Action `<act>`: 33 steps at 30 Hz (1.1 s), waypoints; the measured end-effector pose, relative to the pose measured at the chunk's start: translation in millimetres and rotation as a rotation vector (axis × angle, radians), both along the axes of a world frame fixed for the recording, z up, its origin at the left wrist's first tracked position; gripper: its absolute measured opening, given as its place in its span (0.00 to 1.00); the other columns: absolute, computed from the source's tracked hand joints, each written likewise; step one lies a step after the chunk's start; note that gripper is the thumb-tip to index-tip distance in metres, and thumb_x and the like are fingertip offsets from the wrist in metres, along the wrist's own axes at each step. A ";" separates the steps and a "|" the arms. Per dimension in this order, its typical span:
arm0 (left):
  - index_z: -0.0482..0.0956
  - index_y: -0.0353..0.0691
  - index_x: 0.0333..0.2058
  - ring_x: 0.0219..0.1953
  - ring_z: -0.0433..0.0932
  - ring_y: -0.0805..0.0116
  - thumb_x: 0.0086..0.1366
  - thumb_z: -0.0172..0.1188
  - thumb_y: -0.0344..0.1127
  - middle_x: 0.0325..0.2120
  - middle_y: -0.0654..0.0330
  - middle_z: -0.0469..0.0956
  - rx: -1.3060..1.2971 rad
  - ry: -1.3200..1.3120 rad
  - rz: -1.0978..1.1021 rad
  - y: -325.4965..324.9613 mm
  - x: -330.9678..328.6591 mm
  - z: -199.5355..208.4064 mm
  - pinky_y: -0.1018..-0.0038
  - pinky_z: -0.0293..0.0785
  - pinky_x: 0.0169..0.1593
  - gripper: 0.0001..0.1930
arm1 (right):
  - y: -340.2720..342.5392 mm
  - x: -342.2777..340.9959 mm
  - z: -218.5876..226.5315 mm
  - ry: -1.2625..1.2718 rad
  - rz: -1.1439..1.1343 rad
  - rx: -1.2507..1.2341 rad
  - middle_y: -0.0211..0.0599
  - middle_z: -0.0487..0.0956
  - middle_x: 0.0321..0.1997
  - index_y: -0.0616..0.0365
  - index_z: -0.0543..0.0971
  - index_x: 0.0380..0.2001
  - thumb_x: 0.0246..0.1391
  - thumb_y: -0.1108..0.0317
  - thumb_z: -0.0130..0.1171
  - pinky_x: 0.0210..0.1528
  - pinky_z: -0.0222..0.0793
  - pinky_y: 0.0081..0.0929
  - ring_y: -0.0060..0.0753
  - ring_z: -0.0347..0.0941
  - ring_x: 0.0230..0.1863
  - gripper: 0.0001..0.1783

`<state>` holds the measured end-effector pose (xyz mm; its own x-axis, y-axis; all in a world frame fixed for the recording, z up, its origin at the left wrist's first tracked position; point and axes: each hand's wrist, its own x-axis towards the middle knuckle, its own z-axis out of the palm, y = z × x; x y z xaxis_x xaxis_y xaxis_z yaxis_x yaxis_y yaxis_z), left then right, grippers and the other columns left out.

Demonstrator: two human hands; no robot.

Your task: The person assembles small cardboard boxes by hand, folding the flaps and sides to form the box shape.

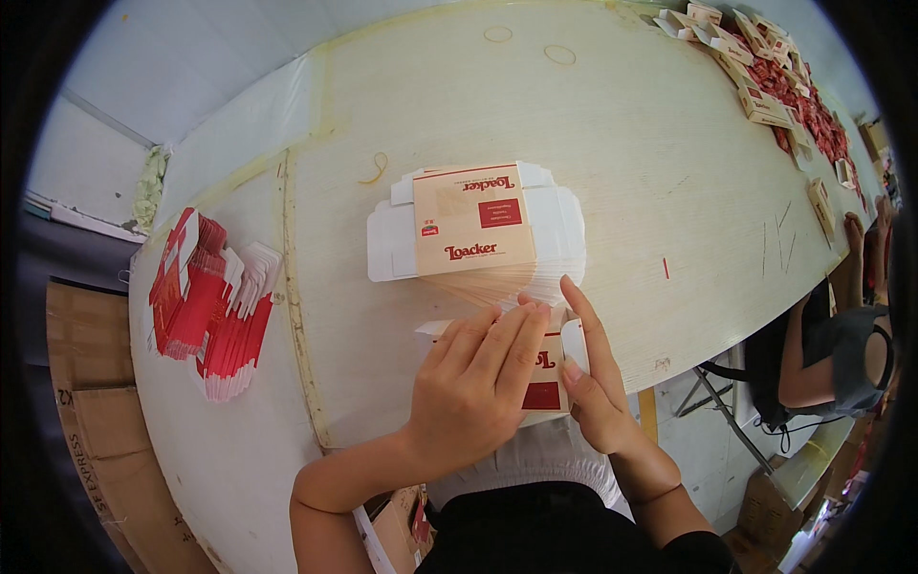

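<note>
Close to my body at the table's near edge is a small cream carton (543, 396) with red print, partly hidden by my hands. My left hand (478, 378) lies across it from the left, fingers straight and side by side, its thumb out of sight. At the carton's right end, my right hand (601, 397) grips it, the thumb against a white end flap (574, 344) and the index finger stretched up beyond. Just past my hands lies a fanned stack of flat cream cartons (475, 218), white flaps sticking out on both sides.
Red and white folded cartons (206, 306) lie in stacks on the left. Cream boxes (760, 103) and a heap of red wrapped pieces (798, 96) cover the far right. Rubber bands (375, 170) lie on the table (382, 105). Another person's arm (808, 359) is at right.
</note>
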<state>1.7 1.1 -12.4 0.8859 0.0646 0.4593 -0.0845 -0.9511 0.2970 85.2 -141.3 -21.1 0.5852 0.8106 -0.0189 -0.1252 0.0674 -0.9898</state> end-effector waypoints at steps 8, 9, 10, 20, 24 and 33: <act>0.73 0.31 0.50 0.42 0.76 0.54 0.38 0.69 0.33 0.43 0.51 0.75 -0.044 -0.029 -0.003 1.1 1.4 -6.2 0.64 0.74 0.44 0.35 | -0.1 5.3 -2.3 0.018 0.050 0.001 0.53 0.45 0.73 0.68 0.41 0.68 0.59 0.69 0.38 0.71 0.36 0.35 0.46 0.41 0.74 0.37; 0.73 0.30 0.50 0.42 0.76 0.54 0.39 0.68 0.33 0.43 0.51 0.75 -0.032 -0.028 -0.003 1.0 2.0 -6.0 0.64 0.74 0.43 0.34 | 1.9 5.2 -4.0 -0.026 0.053 0.007 0.54 0.45 0.73 0.68 0.41 0.68 0.59 0.69 0.38 0.71 0.36 0.36 0.48 0.41 0.73 0.37; 0.73 0.30 0.49 0.41 0.76 0.53 0.39 0.68 0.33 0.43 0.51 0.75 -0.021 -0.026 -0.002 0.5 2.5 -5.9 0.64 0.75 0.43 0.33 | 3.2 4.8 -5.0 -0.071 0.055 0.012 0.54 0.46 0.73 0.69 0.42 0.68 0.58 0.69 0.38 0.71 0.37 0.36 0.49 0.42 0.73 0.37; 0.76 0.30 0.46 0.41 0.75 0.54 0.46 0.64 0.32 0.43 0.54 0.76 0.098 -0.080 0.071 -4.0 6.0 -16.5 0.64 0.74 0.43 0.25 | 13.6 -4.4 -18.8 -0.302 -0.058 -0.036 0.60 0.49 0.70 0.70 0.43 0.67 0.58 0.74 0.43 0.69 0.43 0.40 0.55 0.48 0.70 0.37; 0.77 0.32 0.46 0.41 0.76 0.56 0.46 0.64 0.33 0.41 0.55 0.76 0.115 -0.101 0.044 -6.1 6.4 -11.0 0.64 0.74 0.42 0.25 | 7.9 -12.0 -22.7 -0.201 -0.131 0.048 0.60 0.52 0.69 0.70 0.42 0.67 0.58 0.75 0.43 0.69 0.45 0.40 0.53 0.51 0.69 0.38; 0.77 0.32 0.44 0.41 0.76 0.55 0.49 0.62 0.34 0.40 0.54 0.76 0.147 -0.091 0.051 -8.8 9.1 -10.4 0.63 0.73 0.42 0.22 | 8.3 -5.6 -23.2 -0.630 -0.199 -0.093 0.64 0.60 0.64 0.72 0.48 0.66 0.51 0.79 0.47 0.64 0.56 0.40 0.60 0.59 0.64 0.39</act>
